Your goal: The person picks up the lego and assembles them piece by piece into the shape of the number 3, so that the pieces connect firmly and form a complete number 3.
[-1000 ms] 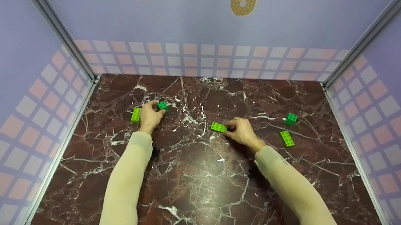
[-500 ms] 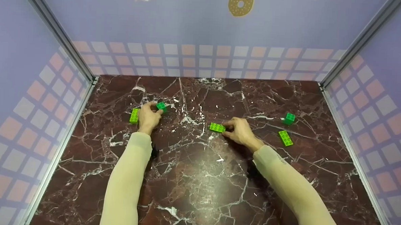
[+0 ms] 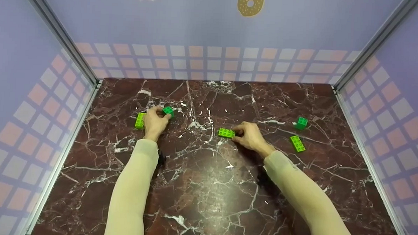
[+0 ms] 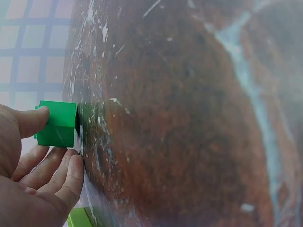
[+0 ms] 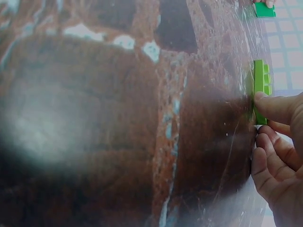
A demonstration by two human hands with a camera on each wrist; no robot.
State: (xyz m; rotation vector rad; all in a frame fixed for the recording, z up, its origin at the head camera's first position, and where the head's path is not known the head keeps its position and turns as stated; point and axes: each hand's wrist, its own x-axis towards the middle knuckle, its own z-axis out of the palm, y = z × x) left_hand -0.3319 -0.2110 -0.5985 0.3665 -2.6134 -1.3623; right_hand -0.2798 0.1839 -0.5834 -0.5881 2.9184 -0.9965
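Note:
My left hand (image 3: pixel 155 123) pinches a dark green square toy brick (image 3: pixel 168 111) between thumb and fingers. In the left wrist view the thumb presses one side of that green brick (image 4: pixel 57 124), with fingertips under the other side; whether it touches the table cannot be told. Just left of this hand lies a lime green rectangular brick (image 3: pixel 139 121), partly covered by it. Near the middle, my right hand (image 3: pixel 251 137) pinches the right end of another lime brick (image 3: pixel 226 133). Seen from the right wrist, this lime brick (image 5: pixel 260 85) lies flat against the table, studs facing up.
At the right, a second dark green square brick (image 3: pixel 301 123) stands behind a lime rectangular brick (image 3: pixel 297 144). The dark red marbled tabletop (image 3: pixel 206 188) is bordered by patterned panels at the back (image 3: pixel 212 33), left and right.

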